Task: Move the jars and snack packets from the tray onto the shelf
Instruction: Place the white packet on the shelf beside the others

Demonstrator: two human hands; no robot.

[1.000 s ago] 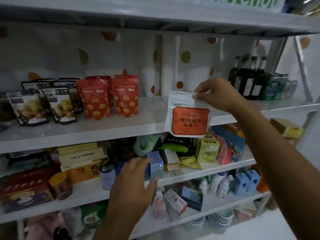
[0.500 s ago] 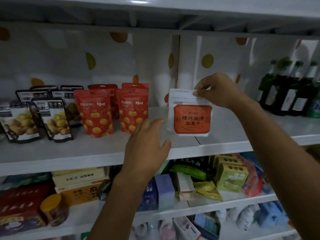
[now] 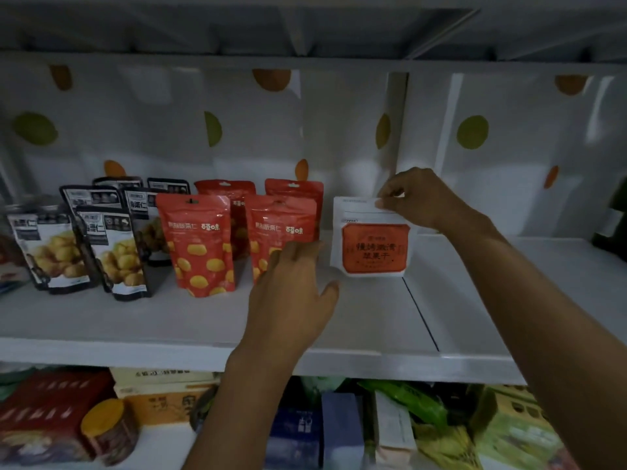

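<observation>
Far left of the white shelf: dark packets with yellow nuts printed on them, standing upright in a cluster, two rows deep. Just right of those, four red packets, also upright, two in front and two behind. Left hand sits low over the shelf, fingers spread wide and loose, holding nothing, fingertips just at the front-right red packet; cannot tell if they touch it. Right of that, a white packet with an orange label stands upright on the shelf, just beside the red ones and clear of them. Right hand pinches its top right corner between thumb and fingers. A seam in the shelf board runs just right of the packet. Lower shelf holds boxes and an orange-lidded jar, dim and blurred.
</observation>
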